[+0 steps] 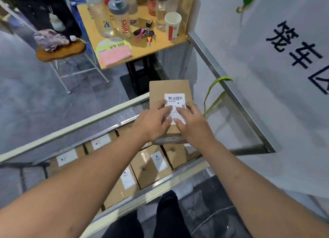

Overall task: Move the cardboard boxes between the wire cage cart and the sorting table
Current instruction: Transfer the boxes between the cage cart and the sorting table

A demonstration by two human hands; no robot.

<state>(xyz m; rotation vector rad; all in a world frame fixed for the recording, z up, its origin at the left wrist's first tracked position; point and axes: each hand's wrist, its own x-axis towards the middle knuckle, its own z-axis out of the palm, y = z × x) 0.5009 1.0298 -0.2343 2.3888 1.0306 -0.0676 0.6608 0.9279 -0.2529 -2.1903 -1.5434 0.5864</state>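
A brown cardboard box [169, 88] with a white barcode label lies flat at the far right corner of the wire cage cart [74, 129], above the boxes inside. My left hand [153, 122] and my right hand [192, 124] both lie on its top, fingers spread over the label. Whether any fingers curl round an edge I cannot tell. Below, several labelled cardboard boxes [151, 165] stand packed side by side in the cart.
A yellow table [140, 54] beyond the cart carries bottles, a paper cup [172, 26], keys and a pink cloth. A stool [60, 51] stands at the left. A grey wall panel with dark characters [267, 77] runs along the right. My legs are below.
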